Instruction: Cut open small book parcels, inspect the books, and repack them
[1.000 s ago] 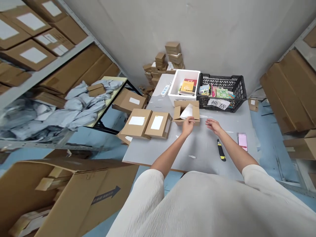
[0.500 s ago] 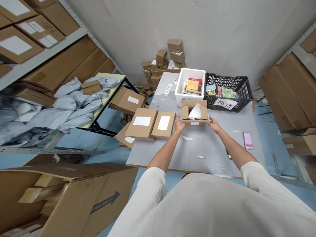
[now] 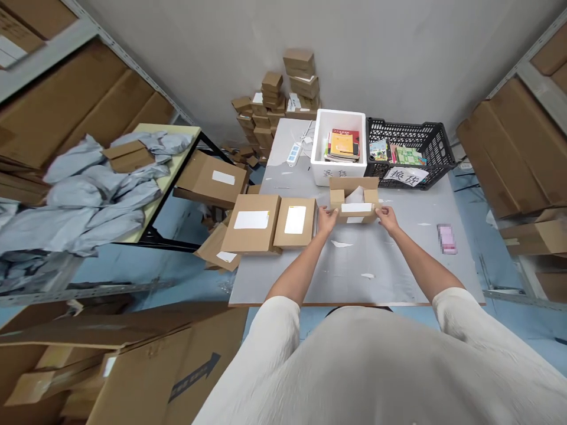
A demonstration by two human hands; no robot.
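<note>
A small cardboard box sits on the grey table with its top flaps up and white packing material showing inside. Its front flap stands raised and bears a white label. My left hand grips the box's front left corner, fingers closed on the flap's edge. At the front right corner my right hand pinches the same flap. To the left lie two closed, labelled cartons, a smaller carton and a larger carton.
Behind the box stand a white foam bin of books and a black crate. A power strip and a pink item rest on the table. Grey parcels fill the left table; a big carton is lower left.
The box's front flap has come up, showing its white label. My hands have moved in from the box's sides onto its front corners. The view has shifted slightly.
</note>
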